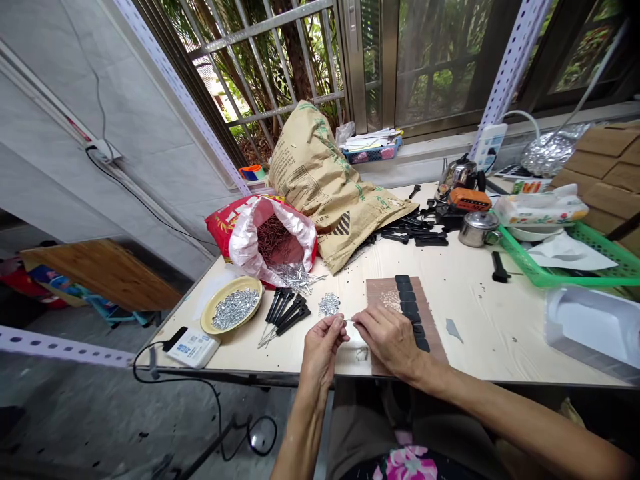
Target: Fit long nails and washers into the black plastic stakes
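My left hand (323, 347) is closed in a pinch near the table's front edge. Facing it, my right hand (393, 337) is closed too, fingertips together, over a brown board (434, 327). A thin metal pin (349, 320) spans the small gap between both sets of fingertips. Just beyond them lies a small pile of silver metal pieces (329, 304). On the board are a row of black flat pieces (409, 297), partly covered by my right hand, and a scatter of tiny pale bits (390, 299). Several black handles with metal rods (290, 312) lie left of my hands.
A yellow bowl (206, 313) holds more silver pieces. Behind it, a red bag (220, 227) lies open with brown screws and silver pins. A large paper sack (320, 180) leans by the window. At right stand a metal cup (479, 233), green basket (537, 270) and white tray (590, 340).
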